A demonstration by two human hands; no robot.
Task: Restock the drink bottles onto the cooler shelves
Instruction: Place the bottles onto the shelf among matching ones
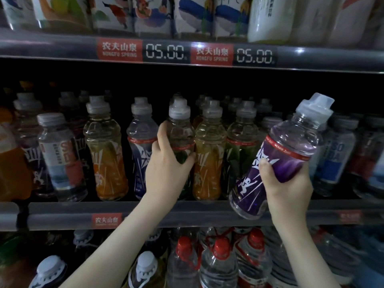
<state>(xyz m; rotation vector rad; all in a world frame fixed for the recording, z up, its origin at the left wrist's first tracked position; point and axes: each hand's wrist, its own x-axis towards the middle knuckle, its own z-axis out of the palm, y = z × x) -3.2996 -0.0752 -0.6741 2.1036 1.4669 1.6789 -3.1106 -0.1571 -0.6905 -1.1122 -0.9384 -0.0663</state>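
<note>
Restocking at the middle cooler shelf (207, 213): a packed front row of sports-drink bottles stands upright behind its grey rail, and both hands are up at it.

The purple sports-drink bottle (291, 146) is in the right hand (286, 183), off the shelf and in front of the rail. It is tilted, with the cap up and away to the right. Fingers wrap the lower label, thumb on the near side.

- **Weight:** it looks full, so judged moderately heavy for one hand.
- **Wall:** clear plastic, stiff, but likely to give under a hard squeeze.
- **Surface:** the glossy sleeve label is probably slick; cannot tell if it is wet.
- **Hold:** best where it is held now, on the waisted mid-body, which stops the hand sliding. The neck under the cap is a second option for lowering it into a tight slot.

The green-label bottle (180, 129) stands on the shelf with the left hand (166, 165) curled round its shoulder and waist, thumb on the right flank. Same shape, so same handling.

Just right of the left hand, against that bottle, is an orange bottle (209, 154). Just left of the hand is a dark purple-label bottle (139, 146). The row is tight, so tipping neighbours is the risk. The left hand is judged to be steadying that bottle or opening a gap.

The sports cap (313, 104) on the held bottle is translucent and looks closed.
</note>
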